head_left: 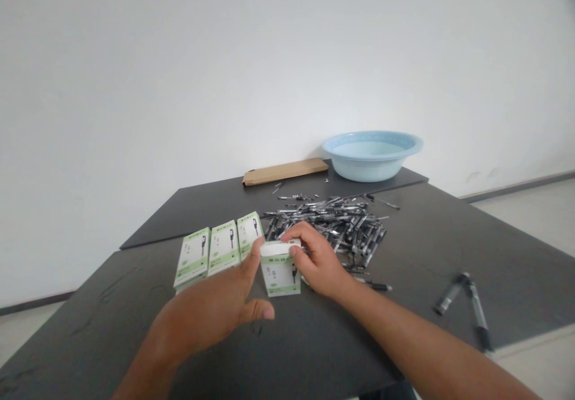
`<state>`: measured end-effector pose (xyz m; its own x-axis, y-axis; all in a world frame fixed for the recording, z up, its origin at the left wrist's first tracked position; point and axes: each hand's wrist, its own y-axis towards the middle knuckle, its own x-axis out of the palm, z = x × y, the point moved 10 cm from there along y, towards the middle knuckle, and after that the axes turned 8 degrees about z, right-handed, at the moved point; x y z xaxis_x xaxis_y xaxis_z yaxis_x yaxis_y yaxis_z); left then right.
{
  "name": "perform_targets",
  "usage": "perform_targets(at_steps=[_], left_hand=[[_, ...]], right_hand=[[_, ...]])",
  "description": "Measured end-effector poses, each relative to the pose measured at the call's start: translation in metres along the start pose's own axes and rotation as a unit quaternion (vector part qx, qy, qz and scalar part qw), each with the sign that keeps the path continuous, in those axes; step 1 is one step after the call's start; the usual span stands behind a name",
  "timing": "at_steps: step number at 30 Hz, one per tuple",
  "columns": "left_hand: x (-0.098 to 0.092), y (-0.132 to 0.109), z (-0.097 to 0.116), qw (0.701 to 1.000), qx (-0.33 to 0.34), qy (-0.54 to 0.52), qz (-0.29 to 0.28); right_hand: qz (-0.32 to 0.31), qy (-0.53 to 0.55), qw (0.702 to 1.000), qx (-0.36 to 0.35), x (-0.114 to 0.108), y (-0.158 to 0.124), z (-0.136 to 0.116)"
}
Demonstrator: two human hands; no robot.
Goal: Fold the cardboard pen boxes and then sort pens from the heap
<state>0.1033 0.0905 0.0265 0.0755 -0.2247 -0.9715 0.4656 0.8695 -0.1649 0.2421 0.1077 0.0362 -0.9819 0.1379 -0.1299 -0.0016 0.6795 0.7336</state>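
A small green-and-white pen box [281, 275] stands on the dark table in front of me, its printed front facing me and its white top flap tilted up. My right hand [317, 262] grips it at the top right, thumb on the near edge and fingers behind. My left hand [224, 292] is beside the box on the left, fingers stretched out at its upper left edge and thumb spread away. Whether those fingertips touch the box I cannot tell. Just beyond my left hand, more boxes of the same kind [193, 256] lie in side-by-side stacks.
A heap of black-and-clear pens [332, 220] spreads behind the box. Two loose pens [478, 310] lie at the right edge. At the back are a flat brown cardboard piece [285, 171] and a light blue basin [371, 166], near the white wall.
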Motion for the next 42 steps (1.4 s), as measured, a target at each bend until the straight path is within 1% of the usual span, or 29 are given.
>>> perform_targets(at_steps=[4,7,10,12,14,21,24,27,29,32,36,42], left_hand=[[0.003,-0.002,0.004,1.0,-0.001,0.011,-0.011],[0.005,-0.005,0.007,1.0,-0.002,0.007,-0.023],[0.008,-0.008,0.008,0.999,-0.009,0.0,-0.033],[0.009,-0.01,0.01,0.999,-0.011,-0.001,-0.035],[0.01,-0.011,0.011,0.999,-0.009,-0.001,-0.035],[0.013,-0.01,0.013,0.999,-0.003,-0.017,-0.034],[0.012,-0.01,0.013,0.999,-0.002,-0.007,-0.032],[0.014,-0.011,0.013,0.999,-0.011,-0.008,-0.045],[0.014,-0.011,0.013,0.999,-0.01,-0.009,-0.043],[0.014,-0.011,0.013,0.999,-0.004,-0.009,-0.035],[0.015,-0.012,0.01,0.999,-0.002,-0.009,-0.039],[0.013,-0.012,0.013,0.999,-0.005,-0.013,-0.041]], right_hand=[[0.006,0.024,0.999,0.023,0.001,0.0,0.002],[-0.005,0.081,0.994,0.08,0.007,-0.003,0.012],[-0.033,0.15,0.978,0.139,0.018,-0.007,0.022],[-0.038,0.175,0.971,0.156,0.021,-0.008,0.025],[-0.033,0.177,0.97,0.163,0.02,-0.009,0.026],[-0.019,0.084,0.989,0.121,0.014,-0.007,0.013],[-0.022,0.083,0.991,0.099,0.014,-0.005,0.009],[-0.025,0.094,0.993,0.06,0.014,-0.003,0.002],[-0.024,0.102,0.994,0.042,0.013,-0.002,-0.002],[-0.021,0.11,0.993,0.037,0.011,-0.001,-0.003],[-0.026,0.118,0.992,0.036,0.01,0.0,-0.003],[-0.016,0.079,0.996,0.04,0.008,-0.001,-0.002]])
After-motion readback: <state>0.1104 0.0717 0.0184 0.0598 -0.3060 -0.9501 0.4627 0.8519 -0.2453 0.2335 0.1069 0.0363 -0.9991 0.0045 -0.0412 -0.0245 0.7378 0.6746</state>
